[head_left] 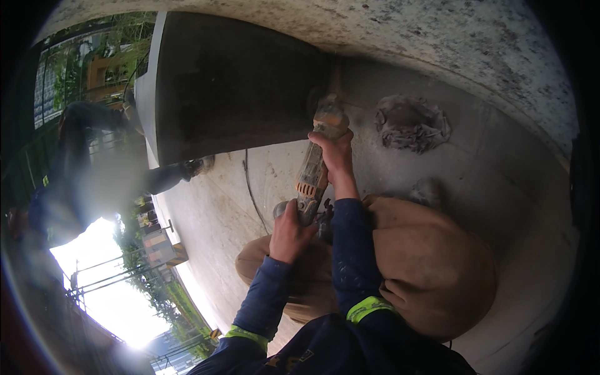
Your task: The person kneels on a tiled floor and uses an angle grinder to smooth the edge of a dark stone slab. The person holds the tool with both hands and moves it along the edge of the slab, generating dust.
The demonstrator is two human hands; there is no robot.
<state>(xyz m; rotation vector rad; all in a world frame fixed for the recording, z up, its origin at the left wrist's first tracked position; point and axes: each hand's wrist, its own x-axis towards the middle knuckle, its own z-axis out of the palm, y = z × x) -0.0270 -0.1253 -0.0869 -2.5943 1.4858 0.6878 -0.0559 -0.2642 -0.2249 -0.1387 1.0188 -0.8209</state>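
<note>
A dusty angle grinder (310,172) is in both hands, its head pointed away from my body at the right end of a dark grey slab-like block (231,81). My right hand (334,153) is closed around the grinder just behind its head. My left hand (290,232) grips the rear of the tool near my knees. The disc is too shadowed to make out clearly, as is whether it touches the block. To the right of the grinder lies a crumpled, dust-covered cloth or sack (412,122) on the grey floor (487,175).
A speckled, stained wall or ledge (475,44) curves overhead. Another person (50,200) in dark clothes is at the left, partly hidden by glare, with a leg reaching toward the block. A cable (250,190) lies on the floor. Railings and greenery show beyond the edge.
</note>
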